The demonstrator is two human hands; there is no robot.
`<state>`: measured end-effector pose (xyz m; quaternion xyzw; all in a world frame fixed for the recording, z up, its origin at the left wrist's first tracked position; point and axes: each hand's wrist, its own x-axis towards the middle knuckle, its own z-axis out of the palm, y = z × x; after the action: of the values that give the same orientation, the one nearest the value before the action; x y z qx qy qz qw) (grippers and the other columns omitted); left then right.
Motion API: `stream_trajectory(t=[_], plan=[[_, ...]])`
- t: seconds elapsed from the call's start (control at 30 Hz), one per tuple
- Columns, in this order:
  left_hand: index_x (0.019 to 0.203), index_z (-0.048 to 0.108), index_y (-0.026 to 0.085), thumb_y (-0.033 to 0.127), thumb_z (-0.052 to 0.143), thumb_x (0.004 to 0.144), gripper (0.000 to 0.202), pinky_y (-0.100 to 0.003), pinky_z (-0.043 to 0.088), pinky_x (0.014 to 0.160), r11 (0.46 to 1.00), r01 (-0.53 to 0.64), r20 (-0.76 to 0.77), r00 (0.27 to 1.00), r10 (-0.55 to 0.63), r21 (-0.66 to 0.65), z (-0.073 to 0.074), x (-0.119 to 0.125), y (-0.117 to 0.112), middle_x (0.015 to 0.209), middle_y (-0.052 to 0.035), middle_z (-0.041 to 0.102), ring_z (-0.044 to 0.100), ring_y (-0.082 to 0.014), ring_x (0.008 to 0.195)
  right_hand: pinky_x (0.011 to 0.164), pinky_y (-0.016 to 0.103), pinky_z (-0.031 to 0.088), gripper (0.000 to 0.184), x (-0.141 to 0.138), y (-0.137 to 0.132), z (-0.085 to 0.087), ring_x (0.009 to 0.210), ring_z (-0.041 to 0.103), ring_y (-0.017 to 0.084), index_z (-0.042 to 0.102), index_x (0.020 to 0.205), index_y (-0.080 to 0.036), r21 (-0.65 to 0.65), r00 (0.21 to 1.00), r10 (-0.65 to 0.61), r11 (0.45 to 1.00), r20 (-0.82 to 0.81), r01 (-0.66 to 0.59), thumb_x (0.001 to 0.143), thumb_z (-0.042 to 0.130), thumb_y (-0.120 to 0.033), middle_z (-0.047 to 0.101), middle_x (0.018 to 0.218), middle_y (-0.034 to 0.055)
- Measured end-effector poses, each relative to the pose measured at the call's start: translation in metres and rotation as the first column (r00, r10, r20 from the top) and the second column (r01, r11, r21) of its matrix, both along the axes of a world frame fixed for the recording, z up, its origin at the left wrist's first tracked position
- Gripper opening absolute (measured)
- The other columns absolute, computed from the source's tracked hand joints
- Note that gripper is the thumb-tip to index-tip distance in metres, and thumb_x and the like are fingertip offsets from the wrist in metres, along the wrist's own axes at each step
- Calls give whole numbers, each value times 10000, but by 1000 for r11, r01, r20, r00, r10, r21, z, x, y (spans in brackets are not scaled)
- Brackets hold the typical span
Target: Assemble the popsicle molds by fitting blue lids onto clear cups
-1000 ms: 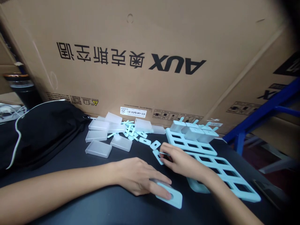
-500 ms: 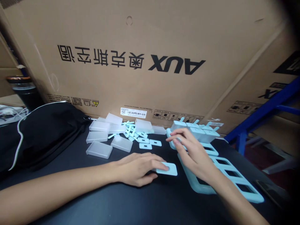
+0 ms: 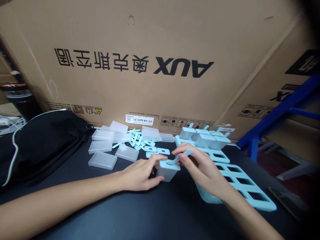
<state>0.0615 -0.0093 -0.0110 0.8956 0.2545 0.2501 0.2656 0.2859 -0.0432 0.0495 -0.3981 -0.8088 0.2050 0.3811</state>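
Note:
A translucent popsicle mold point(image 3: 168, 174) with a light blue lid point(image 3: 172, 165) stands upright on the dark table. My left hand point(image 3: 143, 173) is closed round its left side, thumb in front. In my right hand point(image 3: 200, 165) a light blue popsicle stick point(image 3: 185, 155) is pinched at a slant, its lower end at the middle of the lid. How deep the stick sits in the slot I cannot tell. Just behind my right hand, several molds with sticks point(image 3: 206, 140) stand in the far light blue rack point(image 3: 217, 156). A second rack point(image 3: 262, 200) lies nearer, partly under my right forearm.
Several loose translucent molds point(image 3: 102, 160) lie at the left, beside a pile of blue sticks point(image 3: 135, 137) and flat lids point(image 3: 163, 151). A large cardboard box point(image 3: 112, 90) walls off the back. A black bag point(image 3: 50, 143) lies left; a phone-like dark object point(image 3: 285, 203) lies right.
My left hand has turned the lidded mold from lying to upright. My right hand, empty-looking before near the far rack, has come down and left and now holds a stick at the lid.

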Motion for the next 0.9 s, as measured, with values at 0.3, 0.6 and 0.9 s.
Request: stream_trajectory(t=[0.3, 0.6, 0.9], plan=[[1319, 328, 215, 350, 573, 888, 514, -298, 485, 681, 998, 11, 4, 1000, -11, -62, 5, 1, 0, 871, -12, 625, 626, -177, 744, 707, 279, 468, 261, -2, 4, 3, 816, 548, 146, 511, 1177, -242, 112, 946, -70, 993, 318, 36, 930, 536, -320, 571, 996, 43], [1135, 449, 217, 352, 626, 869, 347, -230, 482, 624, 953, -29, 295, 948, 122, -301, 0, 6, 9, 860, -4, 634, 604, -126, 746, 558, 249, 433, 109, -12, 2, -9, 726, 596, 146, 518, 1025, -196, 557, 815, -475, 796, 332, 237, 936, 483, -249, 616, 1008, 74], [1074, 479, 204, 265, 663, 832, 311, -221, 530, 633, 981, -9, 429, 898, 93, -194, -3, 3, 6, 1013, -43, 612, 631, -135, 839, 579, 311, 493, 451, -40, -8, -30, 757, 657, 215, 394, 1292, -130, 343, 844, -423, 887, 329, 311, 931, 457, -393, 631, 1102, 150]])
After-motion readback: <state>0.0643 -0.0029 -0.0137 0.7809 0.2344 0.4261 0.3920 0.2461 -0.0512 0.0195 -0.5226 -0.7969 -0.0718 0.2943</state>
